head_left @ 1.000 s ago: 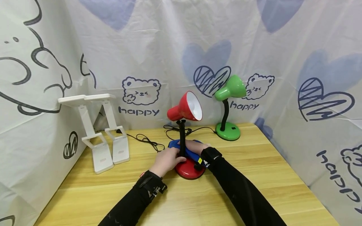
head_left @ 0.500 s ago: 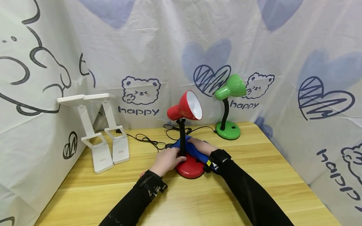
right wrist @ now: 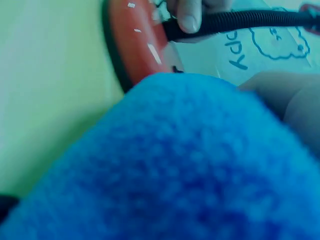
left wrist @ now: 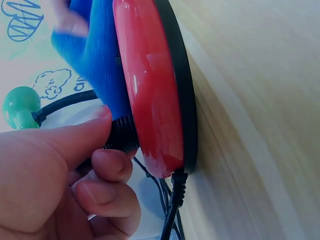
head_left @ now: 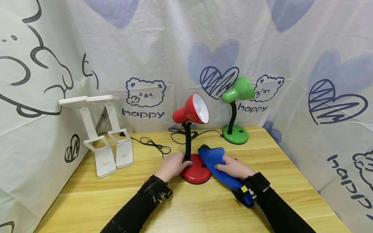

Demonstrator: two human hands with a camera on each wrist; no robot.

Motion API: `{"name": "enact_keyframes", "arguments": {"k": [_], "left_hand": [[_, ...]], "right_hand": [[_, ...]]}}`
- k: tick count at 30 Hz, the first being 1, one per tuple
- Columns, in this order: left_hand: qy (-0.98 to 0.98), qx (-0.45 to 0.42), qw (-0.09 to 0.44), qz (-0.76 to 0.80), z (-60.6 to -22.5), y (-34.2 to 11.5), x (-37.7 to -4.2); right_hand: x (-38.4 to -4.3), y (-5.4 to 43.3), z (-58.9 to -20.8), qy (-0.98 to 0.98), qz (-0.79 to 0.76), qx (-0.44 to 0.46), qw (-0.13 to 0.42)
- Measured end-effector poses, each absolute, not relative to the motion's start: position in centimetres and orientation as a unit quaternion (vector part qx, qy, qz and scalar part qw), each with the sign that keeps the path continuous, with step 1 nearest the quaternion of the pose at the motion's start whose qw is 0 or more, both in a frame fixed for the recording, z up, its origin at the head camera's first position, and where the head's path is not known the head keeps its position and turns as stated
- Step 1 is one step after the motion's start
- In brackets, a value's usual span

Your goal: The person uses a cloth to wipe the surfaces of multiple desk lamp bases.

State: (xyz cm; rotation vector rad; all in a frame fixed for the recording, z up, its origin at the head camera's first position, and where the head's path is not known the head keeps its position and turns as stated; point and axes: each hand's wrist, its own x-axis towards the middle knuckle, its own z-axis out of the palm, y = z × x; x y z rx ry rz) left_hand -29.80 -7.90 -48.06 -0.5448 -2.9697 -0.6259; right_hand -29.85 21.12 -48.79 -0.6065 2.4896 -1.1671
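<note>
A red desk lamp [head_left: 189,113] stands upright on the wooden table, its shade facing right. Low on its black neck [left wrist: 123,134], just above the round red base [head_left: 196,176], my left hand [head_left: 172,165] grips with thumb and curled fingers. To the right of the base, my right hand [head_left: 235,167] holds a blue cloth [head_left: 214,159] with dark edging, the thumb on top of it. One part of the cloth overlaps the base's right side in the head view; the other end hangs under the right wrist. The fuzzy blue cloth [right wrist: 170,160] fills most of the right wrist view.
A green desk lamp [head_left: 236,134] stands at the back right. On the left are two white folding stands [head_left: 105,163]. Black cords [head_left: 154,144] lie along the back of the table, and a patterned fabric backdrop [head_left: 175,48] encloses it.
My right hand has moved right and toward the front with the blue cloth, from behind the lamp's neck to beside the base. My left hand keeps its grip on the neck.
</note>
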Motion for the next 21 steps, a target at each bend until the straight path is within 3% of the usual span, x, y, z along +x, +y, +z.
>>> {"name": "enact_keyframes", "arguments": {"k": [7,14,21], "left_hand": [[-0.952,-0.195,0.013,-0.236,-48.2,-7.9,-30.1],[-0.943,-0.205,-0.003,-0.261,-48.3,-7.9,-30.3],[-0.941,-0.212,-0.004,-0.264,-48.6,-8.2,-30.5]], "right_hand": [[-26.6,21.3,-49.1,0.915,-0.317,-0.217,0.120],[-25.0,18.1,-48.8,0.925,-0.206,-0.313,0.069],[-24.1,14.1,-48.5,0.896,-0.072,-0.435,-0.048]]}}
